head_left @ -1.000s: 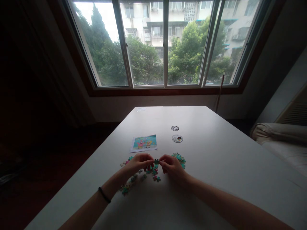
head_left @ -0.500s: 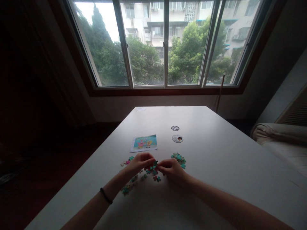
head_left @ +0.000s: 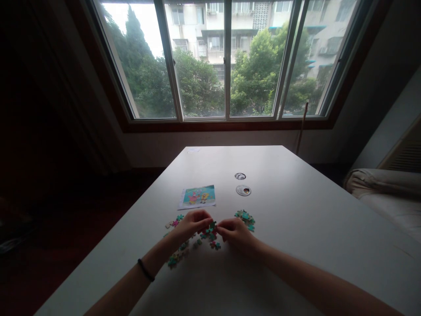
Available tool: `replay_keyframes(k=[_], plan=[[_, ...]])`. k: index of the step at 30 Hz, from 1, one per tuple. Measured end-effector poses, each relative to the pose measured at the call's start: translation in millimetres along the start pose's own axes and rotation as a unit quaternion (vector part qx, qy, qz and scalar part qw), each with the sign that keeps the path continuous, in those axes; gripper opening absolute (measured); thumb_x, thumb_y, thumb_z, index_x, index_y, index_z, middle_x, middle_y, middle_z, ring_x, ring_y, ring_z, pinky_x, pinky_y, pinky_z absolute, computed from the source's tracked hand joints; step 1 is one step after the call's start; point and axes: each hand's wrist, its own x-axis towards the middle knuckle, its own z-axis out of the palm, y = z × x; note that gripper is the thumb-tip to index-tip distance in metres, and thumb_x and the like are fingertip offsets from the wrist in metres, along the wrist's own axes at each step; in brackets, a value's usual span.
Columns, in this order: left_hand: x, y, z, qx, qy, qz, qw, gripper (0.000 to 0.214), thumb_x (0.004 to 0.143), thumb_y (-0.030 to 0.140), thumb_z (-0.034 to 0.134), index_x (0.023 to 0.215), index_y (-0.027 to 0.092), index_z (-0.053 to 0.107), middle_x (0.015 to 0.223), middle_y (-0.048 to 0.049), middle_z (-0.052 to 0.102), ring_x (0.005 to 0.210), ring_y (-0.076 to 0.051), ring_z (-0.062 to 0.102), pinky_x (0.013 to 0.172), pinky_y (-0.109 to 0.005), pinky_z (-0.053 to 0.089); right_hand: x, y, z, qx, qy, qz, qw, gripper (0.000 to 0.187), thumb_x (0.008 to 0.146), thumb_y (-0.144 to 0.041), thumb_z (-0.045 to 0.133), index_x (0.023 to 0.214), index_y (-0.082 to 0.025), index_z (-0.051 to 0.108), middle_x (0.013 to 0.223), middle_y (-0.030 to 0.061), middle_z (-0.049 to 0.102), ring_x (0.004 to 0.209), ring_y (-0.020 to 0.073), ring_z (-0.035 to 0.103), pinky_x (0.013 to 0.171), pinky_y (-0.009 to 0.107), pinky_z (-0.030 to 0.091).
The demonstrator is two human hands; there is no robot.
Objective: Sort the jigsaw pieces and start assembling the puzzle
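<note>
Above the table, my left hand (head_left: 195,220) pinches a small greenish puzzle piece (head_left: 212,224) between thumb and fingers. My right hand (head_left: 235,232) is closed in a pinch at the other side of that same piece, its fingertips touching the edge. Beneath and between the hands lie several loose puzzle pieces (head_left: 215,245) in teal and pink. More puzzle pieces (head_left: 173,260) are spread under and beside my left forearm, partly hidden by it. Beyond my right hand is a pile of teal puzzle pieces (head_left: 245,218).
A cartoon picture sheet (head_left: 198,195) lies past my left hand on the white table (head_left: 296,206). Two round discs (head_left: 244,190) rest farther back. A wide window (head_left: 226,66) is behind the table, and a pale padded seat (head_left: 384,188) stands at the right.
Almost nothing moves. The puzzle piece between my fingertips is tilted slightly differently, and both hands stay in the same place.
</note>
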Motion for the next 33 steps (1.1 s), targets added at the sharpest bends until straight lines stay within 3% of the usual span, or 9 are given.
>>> replay_keyframes(k=[4,8,20,33], plan=[[1,-3,-0.5,-0.003,0.006,-0.005,1.000,0.036,0.070,0.049,0.062,0.071,0.013,0.056,0.052,0.0048,0.049,0.046,-0.008,0.041,0.044,-0.019,0.027,2,4,-1,0.034,0.020,0.001,0.999,0.021,0.074,-0.030,0.056,0.073,-0.012,0.065,0.052,-0.0023,0.051,0.047,0.0090,0.045,0.047,0.020,0.034],[0,-1,-0.3,-0.002,0.004,-0.011,1.000,0.036,0.070,0.048,0.062,0.072,0.013,0.057,0.052,0.0047,0.049,0.047,-0.008,0.041,0.045,-0.019,0.027,3,5,-1,0.066,0.024,0.006,0.998,0.018,0.073,-0.030,0.058,0.071,-0.013,0.062,0.051,-0.0032,0.050,0.046,0.0083,0.045,0.046,0.019,0.034],[-5,10,2.1,-0.011,-0.017,-0.007,1.000,0.037,0.070,0.049,0.063,0.072,0.012,0.058,0.054,0.0044,0.048,0.049,-0.008,0.041,0.047,-0.020,0.028,1,-3,-1,0.043,0.018,0.011,0.999,0.016,0.072,-0.027,0.060,0.066,-0.012,0.060,0.051,-0.0034,0.050,0.046,0.0082,0.045,0.046,0.019,0.033],[-2,-1,3.8,-0.038,-0.030,-0.005,0.999,0.037,0.071,0.049,0.063,0.078,0.014,0.055,0.056,0.0049,0.049,0.049,-0.007,0.042,0.044,-0.018,0.029,4,10,-1,0.039,0.060,-0.003,0.997,0.023,0.075,-0.037,0.059,0.071,-0.014,0.057,0.052,-0.0045,0.046,0.045,0.0071,0.042,0.044,0.018,0.031]])
